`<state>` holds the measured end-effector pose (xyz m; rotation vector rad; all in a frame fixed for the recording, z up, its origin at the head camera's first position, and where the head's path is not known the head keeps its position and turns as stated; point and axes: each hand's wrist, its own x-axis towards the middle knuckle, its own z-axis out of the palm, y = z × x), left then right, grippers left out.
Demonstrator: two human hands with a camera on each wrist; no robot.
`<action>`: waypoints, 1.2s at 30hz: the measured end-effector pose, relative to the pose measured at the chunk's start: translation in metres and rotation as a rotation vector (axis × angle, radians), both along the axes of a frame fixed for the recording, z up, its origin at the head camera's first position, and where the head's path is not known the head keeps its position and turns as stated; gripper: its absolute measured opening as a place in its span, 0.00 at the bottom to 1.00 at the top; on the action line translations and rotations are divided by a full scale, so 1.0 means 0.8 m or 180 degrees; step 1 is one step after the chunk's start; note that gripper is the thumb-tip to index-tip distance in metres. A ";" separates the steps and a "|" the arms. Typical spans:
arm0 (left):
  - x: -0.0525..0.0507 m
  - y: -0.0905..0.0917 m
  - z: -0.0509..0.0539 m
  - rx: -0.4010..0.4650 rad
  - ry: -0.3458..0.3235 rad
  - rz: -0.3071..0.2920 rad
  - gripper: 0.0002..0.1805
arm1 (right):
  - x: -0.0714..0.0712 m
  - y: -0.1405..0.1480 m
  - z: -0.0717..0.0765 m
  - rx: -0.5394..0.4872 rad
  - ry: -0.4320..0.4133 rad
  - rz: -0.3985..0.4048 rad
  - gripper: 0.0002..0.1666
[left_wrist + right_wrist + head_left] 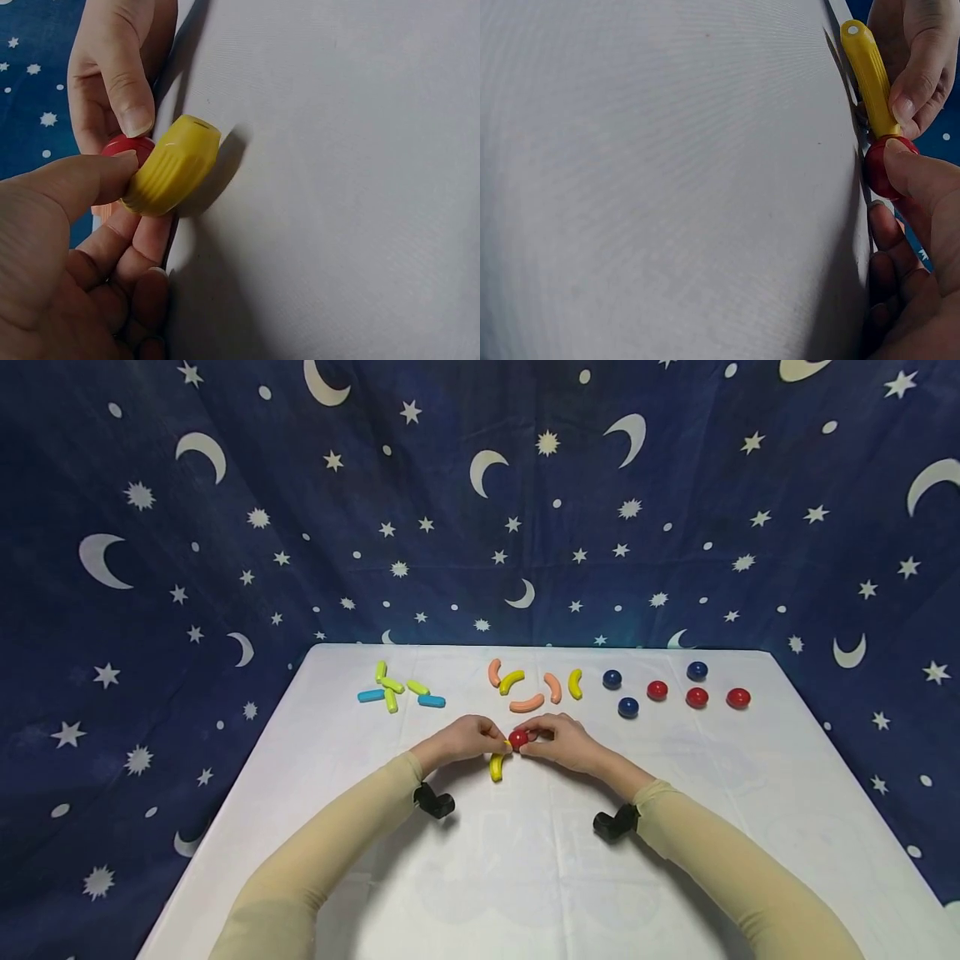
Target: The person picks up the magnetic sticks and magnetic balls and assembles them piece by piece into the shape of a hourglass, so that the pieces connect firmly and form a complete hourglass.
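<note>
Near the middle of the table, my left hand (471,739) pinches a curved yellow piece (497,767) between thumb and fingers. Its ribbed side and blunt free end show in the left wrist view. My right hand (564,743) pinches a glossy red ball (518,740) with thumb and fingertips. In the right wrist view the end of the yellow piece (871,79) meets the red ball (885,172). Fingers partly cover that contact, so I cannot tell whether the two are joined. Both pieces are held just above the white surface.
Behind the hands lie pink curved pieces (527,703) and yellow ones (575,683). Light green sticks (391,685) and blue ones (431,701) lie at the back left, several blue balls (627,707) and red balls (697,697) at the back right. A starry cloth (450,527) hangs behind the white table (525,877).
</note>
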<state>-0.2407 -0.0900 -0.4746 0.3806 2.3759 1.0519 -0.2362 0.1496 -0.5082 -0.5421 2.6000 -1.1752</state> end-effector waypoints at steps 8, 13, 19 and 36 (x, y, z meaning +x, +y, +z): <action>0.001 0.000 0.002 0.0003 0.0028 -0.0050 0.12 | -0.001 0.004 0.001 0.0020 0.0012 0.0091 0.23; 0.001 0.001 0.002 0.0009 0.0030 -0.0056 0.12 | -0.001 0.006 0.003 0.0027 0.0025 0.0172 0.23; 0.001 -0.001 -0.003 0.0039 -0.0036 -0.0039 0.12 | 0.001 0.006 0.002 0.0021 0.0053 0.0175 0.23; 0.005 -0.006 -0.002 -0.0053 0.0323 -0.0147 0.09 | 0.000 0.022 0.019 -0.0260 -0.0130 0.0046 0.23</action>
